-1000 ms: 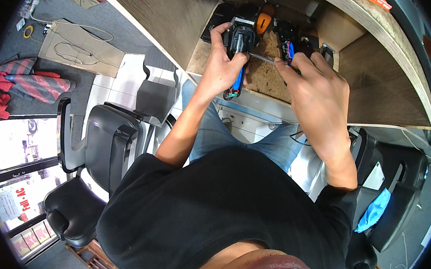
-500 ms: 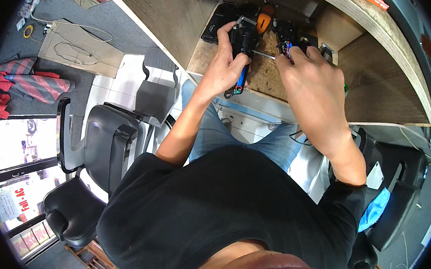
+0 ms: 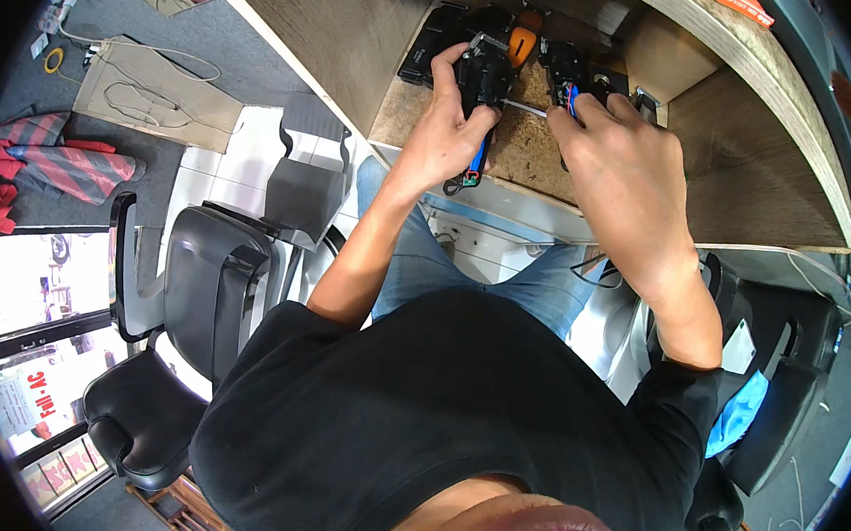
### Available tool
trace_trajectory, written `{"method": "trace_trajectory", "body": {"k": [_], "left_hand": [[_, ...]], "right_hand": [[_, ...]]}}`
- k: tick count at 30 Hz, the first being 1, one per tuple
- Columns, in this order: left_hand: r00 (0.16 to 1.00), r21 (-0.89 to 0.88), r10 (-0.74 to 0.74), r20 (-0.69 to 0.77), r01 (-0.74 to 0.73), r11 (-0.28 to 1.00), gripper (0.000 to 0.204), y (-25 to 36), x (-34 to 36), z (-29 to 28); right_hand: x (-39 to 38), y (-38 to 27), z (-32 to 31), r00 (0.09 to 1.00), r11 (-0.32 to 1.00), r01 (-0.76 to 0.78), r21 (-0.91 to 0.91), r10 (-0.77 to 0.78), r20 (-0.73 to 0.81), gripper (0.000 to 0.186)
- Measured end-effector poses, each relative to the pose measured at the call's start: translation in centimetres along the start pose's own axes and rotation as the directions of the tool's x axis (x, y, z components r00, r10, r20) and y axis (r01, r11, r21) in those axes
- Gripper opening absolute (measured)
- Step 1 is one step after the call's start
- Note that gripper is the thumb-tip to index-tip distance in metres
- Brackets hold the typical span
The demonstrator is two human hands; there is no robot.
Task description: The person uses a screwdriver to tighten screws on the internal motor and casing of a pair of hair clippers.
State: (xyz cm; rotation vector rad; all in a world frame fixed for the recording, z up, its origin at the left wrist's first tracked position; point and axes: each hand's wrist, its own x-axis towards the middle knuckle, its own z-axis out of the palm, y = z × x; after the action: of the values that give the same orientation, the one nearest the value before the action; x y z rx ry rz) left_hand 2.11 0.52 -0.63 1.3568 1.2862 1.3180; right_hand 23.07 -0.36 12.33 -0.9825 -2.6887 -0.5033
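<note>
Over the front of a wooden shelf box, my left hand (image 3: 445, 134) is closed round a black hair clipper (image 3: 484, 77) with a metal head and a blue lower end. The clipper is held upright, its head toward the back. My right hand (image 3: 625, 161) grips a screwdriver (image 3: 525, 107); its thin metal shaft points left, and the tip meets the clipper's side. Most of the screwdriver's handle is hidden by my fingers. Behind my hands lie another black device (image 3: 433, 44), an orange-and-black item (image 3: 522, 45) and a dark clipper-like tool (image 3: 561, 63).
The wooden box (image 3: 314, 31) has side walls and a curved edge on the right. My legs are under it. A black padded chair (image 3: 216, 290) stands at left, another black seat (image 3: 782, 389) at right with a blue cloth (image 3: 739, 416). Cables (image 3: 146, 98) lie on a board.
Both hands hold nearly the same pose. My right hand and the screwdriver have shifted very slightly; the clipper stays in my left hand.
</note>
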Motion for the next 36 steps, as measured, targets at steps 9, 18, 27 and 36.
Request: {"method": "trace_trajectory", "body": {"k": [9, 18, 27, 36], "left_hand": [[1.0, 0.008, 0.0, 0.009, 0.0, 1.0, 0.076, 0.0, 0.0, 0.0], [1.0, 0.024, 0.022, 0.007, -0.022, 0.999, 0.075, 0.1, 0.1, 0.1], [1.0, 0.029, 0.025, 0.009, -0.026, 0.999, 0.076, 0.3, 0.0, 0.1], [0.998, 0.031, -0.046, 0.039, 0.045, 0.999, 0.077, 1.2, -0.1, 0.0]], "right_hand": [[0.8, 0.5, 0.0, 1.0, 0.999, 0.021, -0.036, -0.02, 0.022, 0.019], [1.1, 0.4, 0.4, 1.0, 0.999, 0.023, -0.043, -0.023, 0.004, 0.016], [0.8, 0.2, 1.0, 0.999, 0.994, 0.029, -0.103, -0.025, 0.039, 0.014], [0.8, 0.5, 1.6, 0.998, 0.988, 0.033, -0.151, -0.024, 0.064, 0.016]]}}
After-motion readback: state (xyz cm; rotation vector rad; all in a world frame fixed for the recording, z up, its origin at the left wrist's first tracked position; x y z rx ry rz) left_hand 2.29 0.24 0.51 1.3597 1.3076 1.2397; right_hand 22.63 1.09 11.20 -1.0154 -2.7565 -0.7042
